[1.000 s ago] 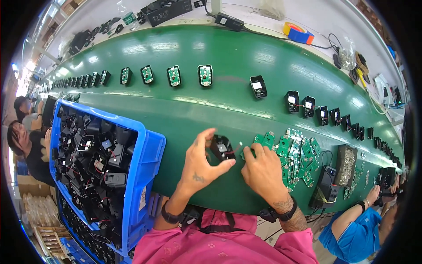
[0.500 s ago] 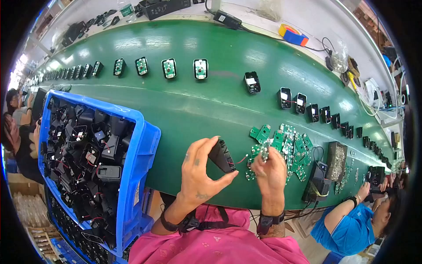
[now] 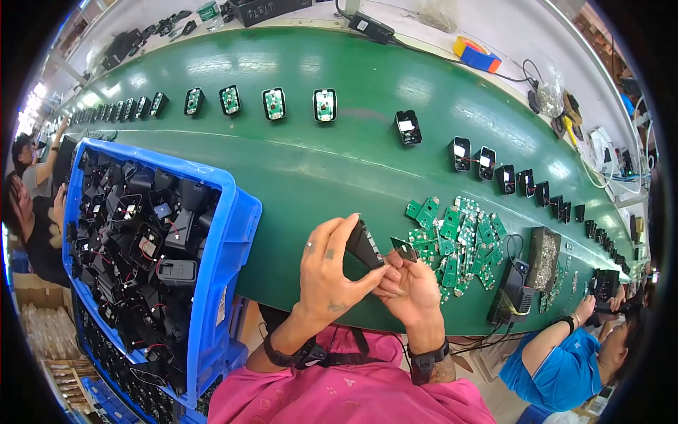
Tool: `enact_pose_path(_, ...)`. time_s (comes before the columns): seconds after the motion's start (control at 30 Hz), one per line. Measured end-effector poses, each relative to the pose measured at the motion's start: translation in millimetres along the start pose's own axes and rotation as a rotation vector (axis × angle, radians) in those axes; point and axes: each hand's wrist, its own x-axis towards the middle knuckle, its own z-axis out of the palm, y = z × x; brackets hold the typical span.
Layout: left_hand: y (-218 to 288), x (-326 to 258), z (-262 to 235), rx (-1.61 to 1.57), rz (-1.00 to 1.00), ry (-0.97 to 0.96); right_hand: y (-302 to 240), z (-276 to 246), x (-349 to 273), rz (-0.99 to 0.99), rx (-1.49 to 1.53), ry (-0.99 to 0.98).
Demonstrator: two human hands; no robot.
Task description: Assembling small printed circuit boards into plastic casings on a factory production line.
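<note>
As our left hand (image 3: pixel 326 272) holds the black casing (image 3: pixel 365 245): its grip is curved wide, fingers at the upper end and thumb at the lower, the casing spanned between them.
Right hand (image 3: pixel 413 293): palm up, its grip is nearly closed, pinching a small circuit board (image 3: pixel 403 248) between thumb and fingers.
Casing's place: we have it in front of us over the green surface (image 3: pixel 304 169), just beside the board, on its left.
Casing handling: we judge it light and stiff, probably moulded plastic, rather smooth and apt to slide under dry fingers; its two ends look the sound place to hold.
Board handling: we expect it thin, rigid and very light, with parts on it that could be knocked or scraped; best taken by the edges.
Casing look: matt black and tilted, a flat side wall toward us, with a paler strip along the right edge; we cannot see its inside.
Board look: dark on the face we see, with a small light spot near the middle.
Round about: loose green boards (image 3: pixel 450 225) lie heaped beyond our right hand, and a blue crate (image 3: pixel 229 226) of black casings stands to our left.
</note>
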Motion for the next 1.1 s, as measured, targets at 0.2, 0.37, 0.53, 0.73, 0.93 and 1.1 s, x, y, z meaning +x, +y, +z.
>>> enact_pose_path(0.2,-2,-2,3,-0.04,0.047,-0.051,8,20,2,-0.229,-0.307,0.248)
enact_pose_path(0.37,2,-7,-1,-0.672,-0.504,-0.337,17,12,1,-0.771,-1.15,0.378)
enact_pose_path(0.53,-1,-13,5,-1.193,-0.504,-0.368,19,16,1,-0.952,-1.482,0.426)
enact_pose_path(0.73,-8,-20,13,-0.796,-0.523,-0.351,18,24,-4,-1.031,-1.562,0.436)
enact_pose_path(0.93,-6,-24,18,-0.661,-0.309,-0.315,12,35,-11,-0.515,-1.055,0.239)
enact_pose_path(1.1,-5,-25,16,-0.624,-0.338,-0.402,16,33,-11,-0.541,-0.95,0.209)
